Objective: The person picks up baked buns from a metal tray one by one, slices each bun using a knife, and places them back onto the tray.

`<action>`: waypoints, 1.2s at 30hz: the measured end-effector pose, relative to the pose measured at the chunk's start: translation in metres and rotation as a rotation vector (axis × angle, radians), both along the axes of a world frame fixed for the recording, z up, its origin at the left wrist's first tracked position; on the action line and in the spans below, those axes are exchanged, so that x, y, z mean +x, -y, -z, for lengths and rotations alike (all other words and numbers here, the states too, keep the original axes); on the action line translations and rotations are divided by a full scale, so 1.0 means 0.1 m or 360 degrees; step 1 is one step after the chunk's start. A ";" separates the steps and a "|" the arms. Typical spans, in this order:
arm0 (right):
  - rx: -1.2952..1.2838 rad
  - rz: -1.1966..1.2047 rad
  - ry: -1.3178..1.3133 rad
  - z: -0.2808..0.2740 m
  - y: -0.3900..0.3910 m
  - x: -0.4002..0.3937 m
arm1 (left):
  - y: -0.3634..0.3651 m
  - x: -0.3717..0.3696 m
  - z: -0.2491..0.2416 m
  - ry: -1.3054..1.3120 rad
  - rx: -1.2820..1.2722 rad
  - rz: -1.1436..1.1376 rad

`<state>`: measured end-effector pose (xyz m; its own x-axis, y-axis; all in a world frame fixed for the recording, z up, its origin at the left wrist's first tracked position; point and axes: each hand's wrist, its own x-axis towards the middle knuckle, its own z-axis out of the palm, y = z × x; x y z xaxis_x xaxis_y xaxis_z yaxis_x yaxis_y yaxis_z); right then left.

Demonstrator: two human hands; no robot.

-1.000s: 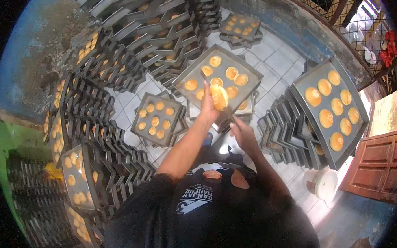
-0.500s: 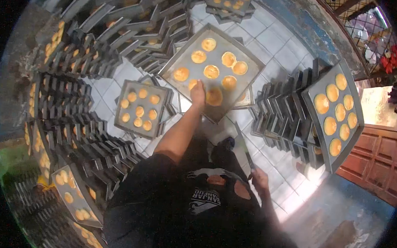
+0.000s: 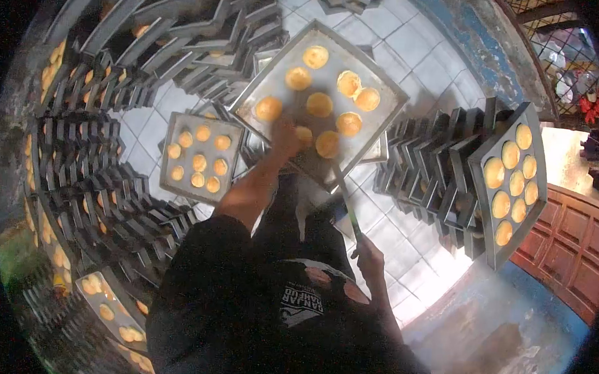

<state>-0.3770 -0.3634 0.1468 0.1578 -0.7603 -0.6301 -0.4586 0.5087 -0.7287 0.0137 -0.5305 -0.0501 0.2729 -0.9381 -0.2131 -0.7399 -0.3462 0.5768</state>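
Note:
My left hand (image 3: 288,140), somewhat blurred, grips the near-left edge of a square metal baking tray (image 3: 373,133). Several round golden buns (image 3: 319,105) lie spread over that tray, one of them right at my fingers. My right hand (image 3: 371,262) is closed around the end of a long, flat, narrow blade (image 3: 349,213). Its far tip reaches the near corner of the tray, just below a bun (image 3: 327,144). Beneath the held tray, parts of other trays (image 3: 380,150) show, mostly hidden.
A tall stack of crisscrossed trays (image 3: 436,164) rises on the right, topped by a tray of buns (image 3: 510,232). More stacks (image 3: 77,155) crowd the left side. A lower tray with buns (image 3: 188,188) sits between, on white floor tiles (image 3: 395,46). A wooden door (image 3: 571,235) is at right.
The tray in my left hand looks larger and closer. My right hand has swung the blade up and left, bringing its tip to the tray's near corner. The view has shifted slightly.

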 end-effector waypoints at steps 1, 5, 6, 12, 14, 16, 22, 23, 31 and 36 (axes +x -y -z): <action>-0.0036 0.0003 0.0014 -0.13 0.16 0.10 | -0.05 -0.04 0.08 -0.0039 -0.0170 0.0000; -0.0088 0.0006 0.0200 -0.34 0.50 0.33 | -0.08 -0.18 -0.38 -0.0133 0.0007 -0.0050; -0.0158 -0.0004 0.0261 -0.49 0.61 0.41 | -0.08 -0.22 -0.62 -0.0973 -0.0096 -0.0331; -0.0698 -0.0245 0.0333 -1.01 0.96 0.65 | 0.12 -0.39 -2.14 -0.3057 -0.0676 -0.1064; -0.0880 -0.0310 0.0364 -1.03 1.01 0.67 | 0.17 -0.44 -2.41 -0.3138 -0.0859 -0.1118; -0.0944 -0.0322 0.0448 -1.16 0.97 0.61 | 0.24 -0.49 -2.58 -0.3144 -0.0948 -0.1047; -0.1123 -0.0403 0.0535 -1.32 0.86 0.38 | 0.28 -0.68 -2.83 -0.3038 -0.1004 -0.0846; -0.1100 -0.0366 0.0561 -1.34 0.83 0.33 | 0.27 -0.72 -2.88 -0.3031 -0.1016 -0.0832; -0.1022 -0.0286 0.0514 -1.65 0.86 0.07 | 0.12 -1.23 -3.07 -0.2877 -0.0693 -0.0552; -0.0899 -0.0371 0.0377 -1.73 0.78 -0.03 | 0.22 -1.02 -2.94 -0.3053 -0.0731 -0.0519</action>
